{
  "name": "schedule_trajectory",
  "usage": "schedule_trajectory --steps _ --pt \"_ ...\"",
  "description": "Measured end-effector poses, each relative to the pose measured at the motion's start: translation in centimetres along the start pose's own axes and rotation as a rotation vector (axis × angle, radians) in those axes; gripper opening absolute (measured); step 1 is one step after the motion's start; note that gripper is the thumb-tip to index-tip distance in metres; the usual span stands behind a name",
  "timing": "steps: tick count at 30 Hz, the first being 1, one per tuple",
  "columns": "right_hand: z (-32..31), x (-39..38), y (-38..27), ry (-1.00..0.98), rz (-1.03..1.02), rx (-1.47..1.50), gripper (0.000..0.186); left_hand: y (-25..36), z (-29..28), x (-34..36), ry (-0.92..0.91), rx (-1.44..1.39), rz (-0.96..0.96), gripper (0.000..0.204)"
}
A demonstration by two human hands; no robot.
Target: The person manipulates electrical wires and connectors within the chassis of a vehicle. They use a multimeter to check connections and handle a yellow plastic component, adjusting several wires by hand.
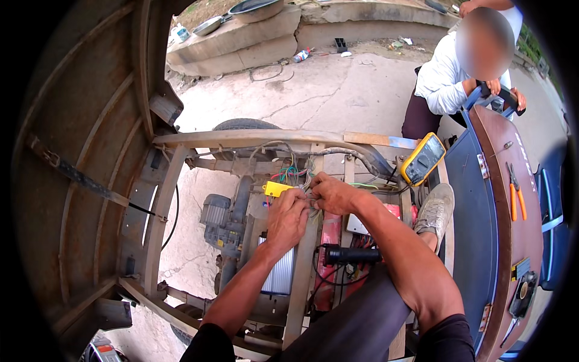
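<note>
Over a vehicle's bare metal frame (241,139), my two hands meet among thin wires (294,174) of several colours. My left hand (287,218) is closed, its fingertips pinching wires beside a small yellow box (277,189). Close against it, my right hand (333,193) is also closed, with thumb and finger on the same wires. The exact ends between the fingertips are too small to make out. A silver finned box (278,266) lies under my left wrist. To the right, a yellow multimeter (423,158) leans on the frame, near my shoe (435,210).
A black flashlight (351,255) rests by my knee. Orange-handled pliers (515,196) lie on a brown panel (500,145) at right. A raised rusty bed (84,163) stands at left, near a motor (222,217). Another person (443,75) crouches at the far right.
</note>
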State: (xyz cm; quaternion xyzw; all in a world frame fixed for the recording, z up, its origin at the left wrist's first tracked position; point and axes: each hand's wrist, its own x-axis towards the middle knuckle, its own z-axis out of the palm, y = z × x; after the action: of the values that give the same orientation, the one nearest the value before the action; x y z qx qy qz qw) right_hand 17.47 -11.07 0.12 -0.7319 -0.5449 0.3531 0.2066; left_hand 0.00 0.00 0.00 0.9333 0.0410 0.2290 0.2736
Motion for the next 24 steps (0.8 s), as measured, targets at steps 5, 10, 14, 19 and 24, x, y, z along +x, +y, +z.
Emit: schedule_trajectory --steps 5,10,14,19,24 --pt "-0.3 -0.2 -1.4 0.155 -0.061 0.065 0.026 -1.3 -0.6 -0.2 0.051 -0.031 -0.031 0.018" --pt "-4.8 -6.2 -0.9 0.507 0.016 0.008 0.029 -0.6 1.8 0.2 0.002 -0.015 0.039 0.019" --pt "-7.9 -8.3 -7.1 1.01 -0.158 0.002 0.011 -2.0 -0.6 -1.7 0.001 0.032 -0.142 0.024" --pt "-6.8 -25.4 -10.6 1.528 -0.103 -0.274 0.018 0.4 -2.1 -1.1 0.103 -0.048 -0.035 0.014" --pt "-1.3 -44.3 -11.4 1.475 0.628 -0.726 0.024 5.3 -1.1 -2.1 -0.008 -0.261 -0.064 0.014"
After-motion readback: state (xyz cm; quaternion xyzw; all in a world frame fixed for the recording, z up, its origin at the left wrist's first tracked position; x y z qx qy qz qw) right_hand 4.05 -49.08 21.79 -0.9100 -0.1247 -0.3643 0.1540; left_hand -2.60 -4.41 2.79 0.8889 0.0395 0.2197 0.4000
